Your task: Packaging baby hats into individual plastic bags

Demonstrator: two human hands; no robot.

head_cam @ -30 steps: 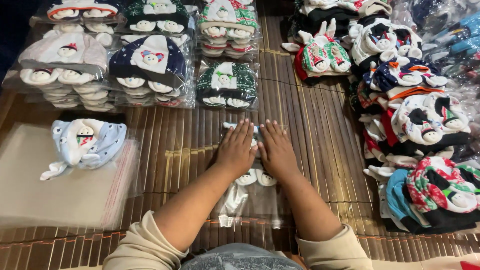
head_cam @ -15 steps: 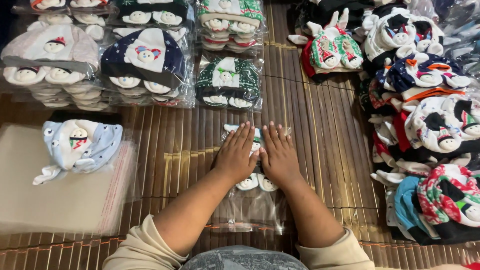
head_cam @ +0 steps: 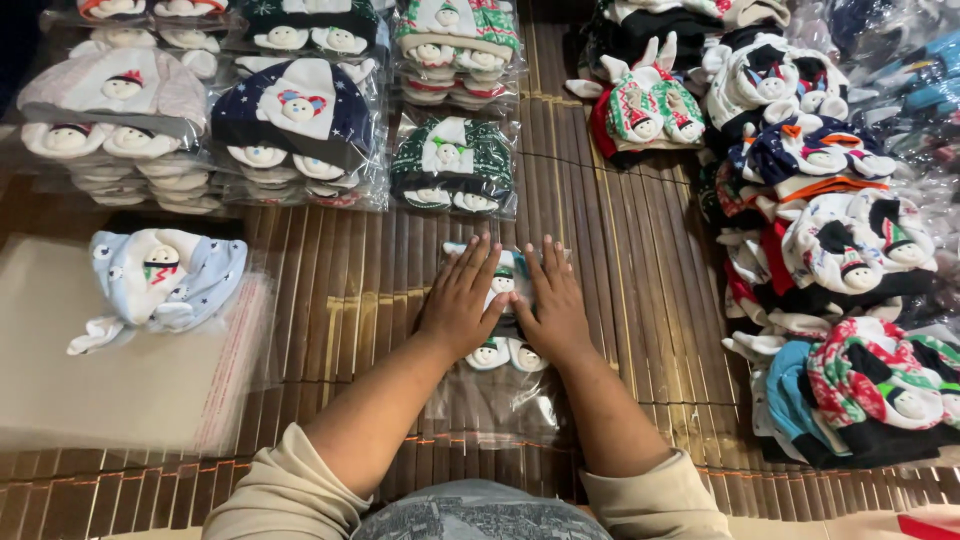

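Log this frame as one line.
left hand flat on bagged hat | right hand flat on same | bamboo mat under | empty bags left

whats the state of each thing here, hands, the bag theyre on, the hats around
left hand: flat, fingers spread, pressing on the bagged hat
right hand: flat, pressing beside it
bagged hat: inside a clear bag, lying flat on the slatted mat
light blue hat: unbagged, on a stack of empty clear bags
bagged hat piles: stacked
loose hats: unbagged heap
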